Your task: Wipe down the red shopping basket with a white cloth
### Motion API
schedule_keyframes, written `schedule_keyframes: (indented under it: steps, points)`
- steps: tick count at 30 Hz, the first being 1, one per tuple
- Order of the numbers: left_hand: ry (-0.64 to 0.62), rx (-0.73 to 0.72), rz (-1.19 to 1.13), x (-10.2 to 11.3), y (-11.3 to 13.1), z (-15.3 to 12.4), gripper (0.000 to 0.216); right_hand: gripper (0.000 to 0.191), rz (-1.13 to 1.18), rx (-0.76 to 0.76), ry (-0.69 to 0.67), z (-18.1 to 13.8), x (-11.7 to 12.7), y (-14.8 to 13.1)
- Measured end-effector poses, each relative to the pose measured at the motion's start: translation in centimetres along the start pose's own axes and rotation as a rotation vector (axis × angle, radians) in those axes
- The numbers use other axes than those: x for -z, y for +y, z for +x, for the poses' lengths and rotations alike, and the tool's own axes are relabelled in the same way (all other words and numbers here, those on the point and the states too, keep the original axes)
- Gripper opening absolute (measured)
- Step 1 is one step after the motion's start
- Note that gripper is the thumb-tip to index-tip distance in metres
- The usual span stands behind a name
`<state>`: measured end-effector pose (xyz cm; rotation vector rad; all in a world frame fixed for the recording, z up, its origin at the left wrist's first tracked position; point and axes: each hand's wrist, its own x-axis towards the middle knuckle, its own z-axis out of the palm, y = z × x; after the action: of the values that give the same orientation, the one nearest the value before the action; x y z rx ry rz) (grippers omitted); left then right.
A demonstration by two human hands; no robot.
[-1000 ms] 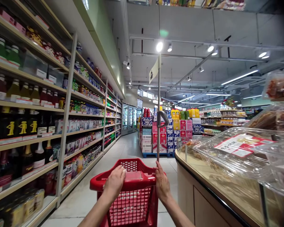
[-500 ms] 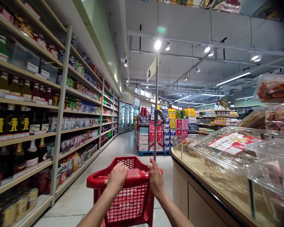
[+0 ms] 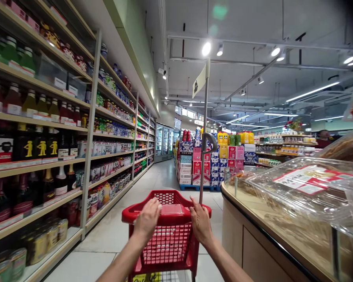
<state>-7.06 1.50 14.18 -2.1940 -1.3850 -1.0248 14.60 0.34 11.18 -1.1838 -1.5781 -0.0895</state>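
A red plastic shopping cart (image 3: 167, 243) stands in front of me in a supermarket aisle. My left hand (image 3: 147, 220) rests on its red handle bar (image 3: 129, 215), fingers curled over it. My right hand (image 3: 200, 223) grips the same bar at its right end. A grey pole (image 3: 204, 133) with a small flag and a hook rises from the cart beside my right hand. Something yellow shows at the bottom of the cart.
Tall shelves (image 3: 47, 156) of bottles and jars line the left side. A curved wooden counter (image 3: 253, 223) with clear plastic food covers runs along the right. A pallet display of stacked boxes (image 3: 206, 164) stands ahead, with fridges (image 3: 163, 143) further back.
The view has swung a little to the left and the cart has rolled forward. Both hands stay on the handle bar; the right one has closed onto it.
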Motion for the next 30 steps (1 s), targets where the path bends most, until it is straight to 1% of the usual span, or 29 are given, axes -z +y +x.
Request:
schedule_keyframes:
  steps: [2,3,4,5,6,8,10,11,12,13,14,16,19,21,22,24,27,29,30]
  points:
    - [0.024,-0.129,-0.049,-1.8,3.4,0.5,0.034,0.044,-0.027,0.024,-0.022,0.1,-0.2,-0.5]
    - [0.037,-0.186,-0.067,-2.5,4.7,0.7,0.033,0.044,-0.029,0.022,-0.028,0.1,-0.2,-0.6]
    - [0.047,-0.23,-0.086,-3.0,5.5,0.9,0.032,0.045,-0.025,0.014,-0.031,0.1,-0.2,-0.4]
    - [0.056,-0.253,-0.102,-3.2,5.5,0.9,0.031,0.045,-0.013,0.0,-0.028,0.1,-0.1,-0.1]
    - [0.061,-0.249,-0.115,-3.0,4.9,0.8,0.031,0.045,0.003,-0.021,-0.021,0.0,0.1,0.2]
    - [0.052,-0.17,-0.131,-1.9,2.0,0.3,0.033,0.046,0.046,-0.07,0.0,-0.1,0.6,0.9]
    - [0.003,-0.014,-0.112,-0.2,-1.7,-0.3,0.033,0.047,0.08,-0.1,0.022,-0.2,1.0,1.2]
    - [-0.022,0.052,-0.097,0.6,-3.1,-0.5,0.033,0.046,0.09,-0.099,0.032,-0.2,1.1,1.1]
    - [-0.03,0.1,-0.092,1.3,-4.0,-0.6,0.033,0.045,0.096,-0.086,0.039,-0.2,1.1,0.6]
    - [-0.043,0.14,-0.1,1.7,-4.2,-0.5,0.033,0.044,0.101,-0.064,0.038,-0.1,1.0,0.0]
    - [-0.05,0.164,-0.127,1.9,-3.8,-0.4,0.034,0.043,0.106,-0.031,0.031,0.0,0.7,-1.0]
    - [-0.062,0.155,-0.241,1.6,-1.5,0.2,0.036,0.04,0.117,0.061,0.001,0.4,0.0,-3.3]
    - [-0.117,0.076,-0.454,0.2,2.8,1.3,0.041,0.038,0.11,0.22,-0.054,1.0,-1.3,-6.5]
    - [-0.163,0.045,-0.497,-0.4,4.1,1.7,0.043,0.04,0.087,0.286,-0.103,1.3,-2.0,-7.6]
    - [-0.176,0.028,-0.474,-0.5,4.0,1.8,0.044,0.041,0.071,0.293,-0.133,1.3,-2.3,-7.8]
    - [-0.172,0.006,-0.358,-0.4,2.6,1.5,0.045,0.045,0.021,0.285,-0.189,1.1,-2.8,-7.5]
    - [-0.169,0.075,-0.122,0.6,-0.5,0.7,0.045,0.048,-0.081,0.281,-0.212,0.5,-3.6,-6.9]
    - [-0.219,0.115,-0.012,1.5,-1.9,0.3,0.042,0.047,-0.126,0.289,-0.201,0.4,-3.9,-6.8]
    - [-0.258,0.104,0.015,1.9,-2.3,0.1,0.041,0.046,-0.137,0.295,-0.2,0.4,-4.0,-6.8]
